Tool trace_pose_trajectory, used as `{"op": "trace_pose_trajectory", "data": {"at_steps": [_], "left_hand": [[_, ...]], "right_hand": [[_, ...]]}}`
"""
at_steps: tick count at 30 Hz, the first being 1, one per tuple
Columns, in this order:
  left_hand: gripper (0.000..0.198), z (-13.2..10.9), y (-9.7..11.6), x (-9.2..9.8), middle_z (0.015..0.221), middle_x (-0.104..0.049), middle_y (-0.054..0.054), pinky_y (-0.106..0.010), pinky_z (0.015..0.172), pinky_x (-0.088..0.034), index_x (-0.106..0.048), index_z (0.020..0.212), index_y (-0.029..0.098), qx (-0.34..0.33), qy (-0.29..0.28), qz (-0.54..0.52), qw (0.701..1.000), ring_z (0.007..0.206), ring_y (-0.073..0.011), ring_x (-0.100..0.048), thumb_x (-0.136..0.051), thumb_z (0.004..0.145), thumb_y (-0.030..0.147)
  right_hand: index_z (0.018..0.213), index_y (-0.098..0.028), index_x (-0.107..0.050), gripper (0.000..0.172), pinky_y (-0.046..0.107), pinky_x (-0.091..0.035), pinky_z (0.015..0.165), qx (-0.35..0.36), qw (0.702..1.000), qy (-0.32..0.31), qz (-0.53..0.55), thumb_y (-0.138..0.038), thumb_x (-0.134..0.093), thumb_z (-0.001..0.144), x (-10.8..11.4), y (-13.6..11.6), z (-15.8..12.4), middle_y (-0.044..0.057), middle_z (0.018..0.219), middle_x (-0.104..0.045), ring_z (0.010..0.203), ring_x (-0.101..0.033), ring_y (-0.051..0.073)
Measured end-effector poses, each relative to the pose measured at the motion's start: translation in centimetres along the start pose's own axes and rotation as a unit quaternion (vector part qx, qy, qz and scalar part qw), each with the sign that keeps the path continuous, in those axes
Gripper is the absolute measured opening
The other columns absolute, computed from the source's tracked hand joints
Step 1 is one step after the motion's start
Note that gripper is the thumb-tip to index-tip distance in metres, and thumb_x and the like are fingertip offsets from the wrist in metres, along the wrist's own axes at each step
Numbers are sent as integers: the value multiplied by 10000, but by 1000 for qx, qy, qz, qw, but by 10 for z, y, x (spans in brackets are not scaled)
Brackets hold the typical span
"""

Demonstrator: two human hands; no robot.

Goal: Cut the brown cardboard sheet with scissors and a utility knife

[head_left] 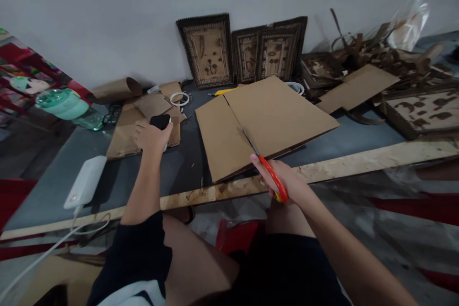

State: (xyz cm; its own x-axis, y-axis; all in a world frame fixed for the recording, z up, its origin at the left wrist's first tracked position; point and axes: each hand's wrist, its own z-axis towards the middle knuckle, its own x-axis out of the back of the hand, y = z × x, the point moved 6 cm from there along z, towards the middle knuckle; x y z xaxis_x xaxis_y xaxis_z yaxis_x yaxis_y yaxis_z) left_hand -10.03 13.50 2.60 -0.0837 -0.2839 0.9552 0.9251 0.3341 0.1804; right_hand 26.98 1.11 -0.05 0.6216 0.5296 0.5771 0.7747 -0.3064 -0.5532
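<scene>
My right hand (278, 179) is wrapped round the red handles of a pair of scissors (270, 172). The scissors' blades lie along a dark cut line in a large sheet of brown cardboard (279, 110), which rests near the table's front edge. On the left, my left hand (150, 136) grips a dark, flat, phone-like object (160, 122) with a pale edge; its exact kind is hard to make out. Beneath and behind that hand are smaller cardboard pieces (124, 129).
Dark decorated frames (211, 52) lean against the wall. Brown strips (401, 57) are heaped at right beside a decorated panel (426, 110). A green bottle (68, 105) and a white power bank (86, 181) with a cable are at left. White tape rolls (179, 99) lie behind.
</scene>
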Motion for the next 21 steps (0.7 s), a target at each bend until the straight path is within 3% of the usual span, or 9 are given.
{"op": "trace_pose_trajectory", "data": {"at_steps": [1,2,4,6,8,10,16,21], "left_hand": [[921,-11,5,6,1376,-501,-432,-650,1021,-439,-351,1410,-156,59,5,10,998,1311,-512,-506,-544,890,578],[896,-25,23,8,1383,-518,-402,-599,1038,-455,-374,1418,-123,35,-24,-1,999,1305,-481,-529,-574,880,565],[751,-69,79,7,1445,-538,-285,-503,1104,-440,-464,1423,14,-153,-104,-49,981,1354,-386,-519,-557,901,545],[913,-127,127,3,1587,-387,-248,-471,1164,-392,-371,1517,58,-297,-163,-62,939,1462,-367,-395,-628,838,611],[1058,-174,155,-4,1626,-279,-275,-480,1169,-391,-284,1554,4,-349,-180,-33,919,1482,-399,-346,-710,782,589],[909,-199,167,-12,1621,-291,-268,-515,1179,-372,-320,1546,5,-336,-149,18,930,1484,-409,-338,-691,845,449],[606,-201,170,-18,1522,-476,-233,-440,1113,-471,-477,1475,26,-332,-66,61,939,1391,-352,-500,-512,991,388],[482,-200,169,-20,1434,-553,-251,-422,1016,-560,-537,1431,26,-345,-17,92,934,1282,-328,-608,-353,997,124]], "right_hand": [[726,-166,-613,787,275,-512,539,1,1000,-3,7,-762,-158,967,-1,2,2,95,565,-630,478,-633,178],[736,-167,-615,796,277,-512,530,2,1000,-6,15,-785,-162,952,-2,5,3,94,580,-639,474,-635,178],[752,-168,-621,823,279,-506,505,5,999,-14,28,-833,-164,916,-4,8,7,93,606,-653,461,-636,179],[755,-164,-626,852,280,-503,486,16,999,-17,33,-862,-157,891,-5,7,8,94,603,-651,452,-637,184],[742,-154,-629,874,277,-502,469,27,999,-15,19,-864,-142,888,-4,3,7,94,567,-630,436,-628,184],[748,-141,-637,891,272,-492,436,23,1000,-12,5,-860,-131,891,-3,-1,6,90,540,-609,413,-611,180],[758,-124,-633,871,259,-468,374,11,1000,-2,28,-851,-174,900,0,-4,7,81,541,-593,393,-599,174],[824,-116,-648,837,262,-458,359,-2,999,8,39,-848,-248,898,-1,-1,10,40,480,-540,376,-581,178]]}}
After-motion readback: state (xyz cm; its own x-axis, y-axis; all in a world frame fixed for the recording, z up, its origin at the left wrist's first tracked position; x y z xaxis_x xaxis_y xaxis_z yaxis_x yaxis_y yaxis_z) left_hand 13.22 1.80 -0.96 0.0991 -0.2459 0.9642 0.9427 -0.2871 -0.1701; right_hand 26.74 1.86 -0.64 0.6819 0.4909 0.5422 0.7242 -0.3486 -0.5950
